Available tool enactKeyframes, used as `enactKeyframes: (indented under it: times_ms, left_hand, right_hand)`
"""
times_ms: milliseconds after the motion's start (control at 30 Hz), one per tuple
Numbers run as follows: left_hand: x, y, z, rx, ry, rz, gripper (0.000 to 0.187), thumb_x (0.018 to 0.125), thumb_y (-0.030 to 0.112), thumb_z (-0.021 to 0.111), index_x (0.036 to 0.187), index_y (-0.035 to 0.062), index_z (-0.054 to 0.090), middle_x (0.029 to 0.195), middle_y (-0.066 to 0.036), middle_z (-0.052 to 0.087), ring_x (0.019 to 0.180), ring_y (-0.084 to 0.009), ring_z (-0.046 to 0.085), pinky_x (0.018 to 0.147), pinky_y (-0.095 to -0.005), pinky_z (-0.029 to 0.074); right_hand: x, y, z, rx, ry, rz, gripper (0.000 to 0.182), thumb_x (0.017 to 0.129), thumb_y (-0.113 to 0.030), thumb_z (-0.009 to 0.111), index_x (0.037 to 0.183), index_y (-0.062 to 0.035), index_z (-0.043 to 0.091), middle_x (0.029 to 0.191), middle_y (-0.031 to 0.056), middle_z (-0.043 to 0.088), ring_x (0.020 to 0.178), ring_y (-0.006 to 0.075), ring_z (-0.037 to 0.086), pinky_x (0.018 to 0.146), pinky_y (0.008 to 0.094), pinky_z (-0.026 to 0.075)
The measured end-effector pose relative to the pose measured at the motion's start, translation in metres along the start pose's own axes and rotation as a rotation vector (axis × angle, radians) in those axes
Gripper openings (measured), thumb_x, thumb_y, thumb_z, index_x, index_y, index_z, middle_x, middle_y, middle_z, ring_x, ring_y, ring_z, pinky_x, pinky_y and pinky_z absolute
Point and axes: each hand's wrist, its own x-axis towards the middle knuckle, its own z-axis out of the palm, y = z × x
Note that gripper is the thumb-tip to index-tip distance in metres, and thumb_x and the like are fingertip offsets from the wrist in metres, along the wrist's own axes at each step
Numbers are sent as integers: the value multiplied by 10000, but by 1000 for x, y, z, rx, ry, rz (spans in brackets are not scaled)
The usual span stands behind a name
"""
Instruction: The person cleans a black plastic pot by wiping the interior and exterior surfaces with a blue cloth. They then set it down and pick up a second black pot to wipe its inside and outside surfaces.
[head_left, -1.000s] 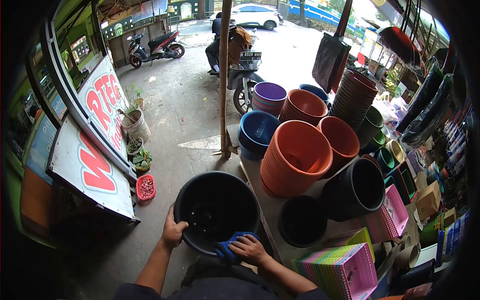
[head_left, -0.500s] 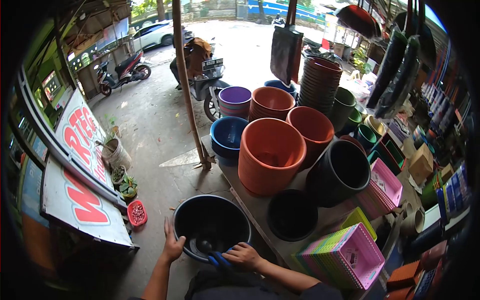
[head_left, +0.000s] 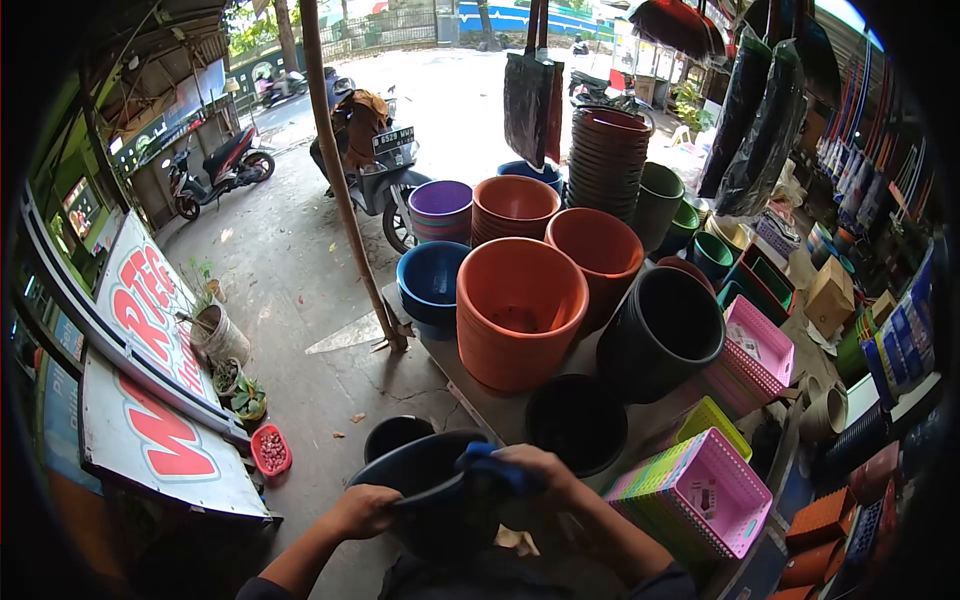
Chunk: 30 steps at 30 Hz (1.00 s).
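A large black plastic pot [head_left: 440, 530] is tilted in front of me, close to my body. My left hand [head_left: 365, 512] is closed around its rim on the left side. In my right hand [head_left: 545, 468] is a bunched blue cloth [head_left: 500, 466], held against the pot's right rim; the fingers are blurred and partly hidden. Just beyond the held pot, a smaller black pot [head_left: 397, 437] stands on the ground. Another black pot [head_left: 577, 425] sits on the table to the right.
Orange pots [head_left: 522, 310], a tall black pot [head_left: 665, 330], blue pots [head_left: 433, 280] and pink baskets [head_left: 722, 495] crowd the table at right. A wooden pole [head_left: 345, 180] stands at its corner. On the left are a sign [head_left: 165, 430] and a red container [head_left: 271, 450]. Motorbikes are parked beyond.
The black pot has been lifted and tilted towards me, uncovering a smaller pot behind it. My left hand now grips its rim, and the right hand with the cloth has moved up and right.
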Motion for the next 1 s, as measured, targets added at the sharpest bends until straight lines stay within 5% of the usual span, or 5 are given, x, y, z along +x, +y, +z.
enactKeyframes:
  times_ms: [300,500,567,733,1000]
  left_hand:
    - [-9,-1,11,-777,673,-379,242,958,206,650,969,-35,673,804,13,643,748,-59,553,677,-242,463]
    - [-3,7,22,-834,839,-382,342,991,290,597,923,-40,656,800,27,637,716,-53,533,652,-237,454]
    - [4,15,27,-859,907,-367,336,994,285,592,930,-39,656,797,25,636,712,-53,533,644,-231,449]
    - [4,14,37,-1014,929,-353,305,1000,258,581,1007,-38,657,849,2,665,740,-63,572,669,-222,469]
    - [-7,31,45,-1086,911,-288,325,996,261,585,1104,-42,634,985,-57,693,857,-98,627,754,-261,521]
  right_hand:
    - [-26,-6,23,1341,759,124,734,824,-314,746,1413,-48,397,1314,127,549,1191,277,569,1027,456,485]
    - [-3,-5,21,137,843,551,532,797,-202,696,1290,-63,553,1277,152,605,1195,326,573,960,471,489]
    - [42,-37,20,-597,243,-135,738,727,-210,750,1392,-47,475,1327,147,577,1237,337,537,1061,484,387]
    - [58,-41,92,-1056,-414,-124,888,765,-407,689,1526,-150,309,1606,125,214,1485,337,194,1190,471,152]
    - [76,-41,112,-937,-326,-82,749,935,-592,464,1517,-140,329,1599,124,234,1489,331,167,1192,486,102]
